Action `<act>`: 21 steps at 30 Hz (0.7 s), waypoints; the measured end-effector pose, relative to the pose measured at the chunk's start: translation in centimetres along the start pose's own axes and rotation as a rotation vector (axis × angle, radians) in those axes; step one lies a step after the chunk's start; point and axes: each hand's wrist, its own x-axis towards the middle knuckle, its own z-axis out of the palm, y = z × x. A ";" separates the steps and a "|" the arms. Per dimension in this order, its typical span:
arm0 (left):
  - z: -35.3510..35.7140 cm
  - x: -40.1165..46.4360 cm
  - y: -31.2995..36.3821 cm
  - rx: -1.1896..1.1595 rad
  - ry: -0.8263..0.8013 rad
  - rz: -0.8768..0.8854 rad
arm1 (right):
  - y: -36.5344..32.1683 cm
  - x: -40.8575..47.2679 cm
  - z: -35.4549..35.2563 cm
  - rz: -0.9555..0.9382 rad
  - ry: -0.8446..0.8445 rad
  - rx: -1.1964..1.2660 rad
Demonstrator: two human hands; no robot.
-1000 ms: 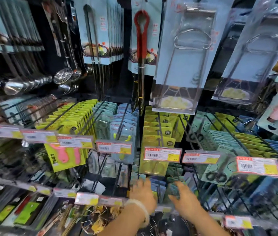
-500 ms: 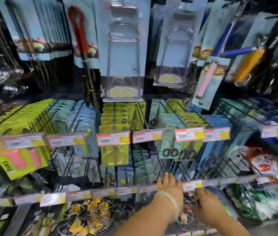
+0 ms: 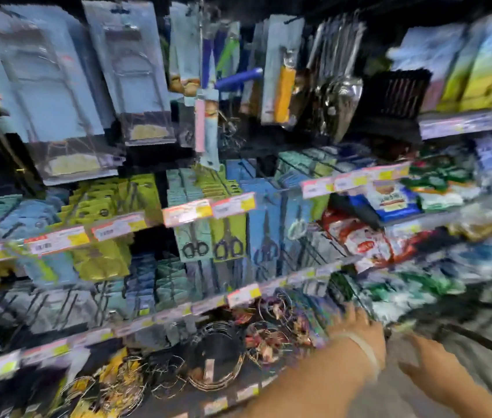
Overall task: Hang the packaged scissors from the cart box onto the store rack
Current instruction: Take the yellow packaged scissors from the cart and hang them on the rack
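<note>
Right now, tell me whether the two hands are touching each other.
Apart. The head view shows blurred floor between the left hand with the wristband and the right hand.

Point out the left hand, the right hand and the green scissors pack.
left hand (image 3: pixel 359 325), head view, back of the hand.
right hand (image 3: pixel 428 363), head view, back of the hand.
green scissors pack (image 3: pixel 229 236), head view, card front.

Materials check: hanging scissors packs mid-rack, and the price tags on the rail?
Scissors packs: matte green card backing, looks like paperboard; dark loop handles, probably plastic; blur hides any blister. Price tags: glossy printed paper or plastic strips, by their faint sheen.
</note>
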 end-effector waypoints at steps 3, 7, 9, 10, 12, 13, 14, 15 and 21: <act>-0.4 2.4 6.2 0.115 0.011 0.068 | 5.9 -1.2 -1.8 0.075 0.018 -0.027; -0.6 6.2 13.4 0.186 0.051 0.164 | 13.5 -2.7 -3.9 0.203 0.011 -0.015; -0.4 8.0 17.0 0.246 0.038 0.232 | 17.4 -3.1 -4.1 0.269 0.008 0.034; -0.2 9.0 18.6 0.264 0.018 0.260 | 19.0 -3.3 -4.3 0.301 0.005 0.061; 0.1 11.4 21.8 0.286 -0.003 0.312 | 22.2 -3.3 -4.6 0.352 0.011 0.099; 0.1 12.6 23.4 0.296 -0.003 0.322 | 23.6 -3.2 -4.8 0.378 0.016 0.102; 0.2 14.0 25.0 0.302 -0.007 0.330 | 25.1 -2.9 -5.1 0.407 0.022 0.102; 0.2 15.4 26.6 0.304 -0.014 0.348 | 26.6 -2.5 -5.3 0.438 0.024 0.109; -2.2 24.5 35.1 0.330 -0.036 0.490 | 35.3 2.5 -8.1 0.575 0.036 0.152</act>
